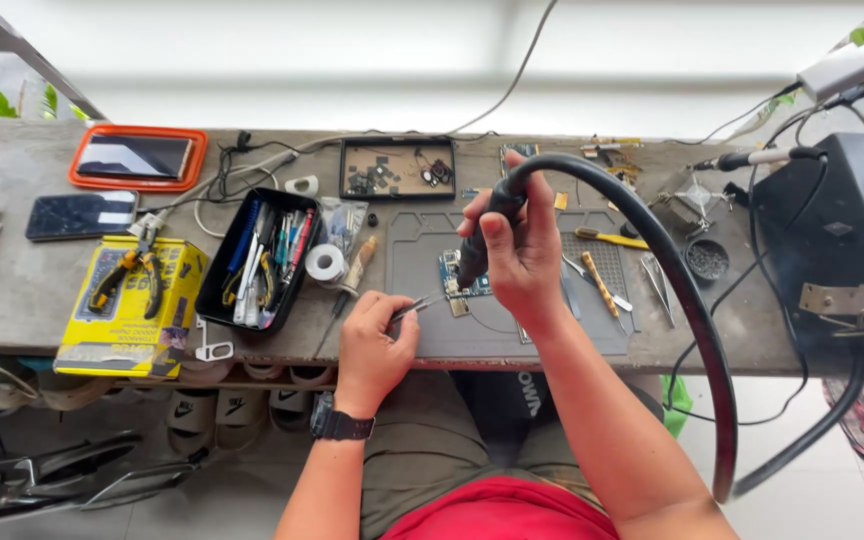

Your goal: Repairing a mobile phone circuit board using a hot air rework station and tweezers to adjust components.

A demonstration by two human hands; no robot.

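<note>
Small blue circuit board (458, 275) lies on grey mat (512, 330) near bench front edge. My left hand (372, 345) pinches slim metal tweezers (414, 308) at it; right hand (522, 250) clenches black hot-air wand (480, 240). I judge the board light, stiff, fragile: grip its edges.

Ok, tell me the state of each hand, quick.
Left hand: closed on tweezers.
Right hand: closed around black hot-air handle.
</note>
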